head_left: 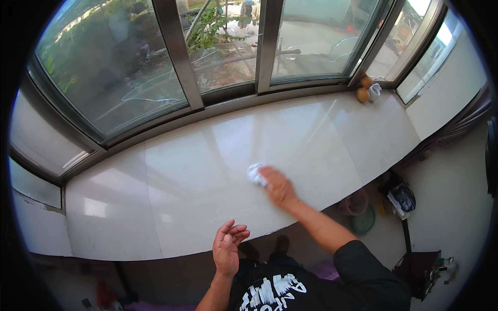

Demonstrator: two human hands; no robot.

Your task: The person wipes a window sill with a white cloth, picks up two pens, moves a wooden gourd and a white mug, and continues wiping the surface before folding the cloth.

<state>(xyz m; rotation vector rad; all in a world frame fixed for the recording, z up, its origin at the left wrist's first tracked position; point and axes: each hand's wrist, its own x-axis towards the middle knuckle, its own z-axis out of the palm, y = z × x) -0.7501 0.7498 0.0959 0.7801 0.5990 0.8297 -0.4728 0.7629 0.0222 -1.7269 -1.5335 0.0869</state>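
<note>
My right hand is pressed down on a bunched white cloth, which rests on the pale tiled window ledge. Motion blur softens the fingers and the cloth. Near the ledge's front edge my left hand is raised, palm turned partly up and fingers loosely curled apart, with nothing in it. Thin joints between the large tiles run across the glossy surface, and light from the windows reflects in it.
Metal-framed sliding windows border the ledge's back. A brown gourd and a small white vessel stand in the far right corner. Below the front edge, right, are a pink bucket and a green basin on the floor.
</note>
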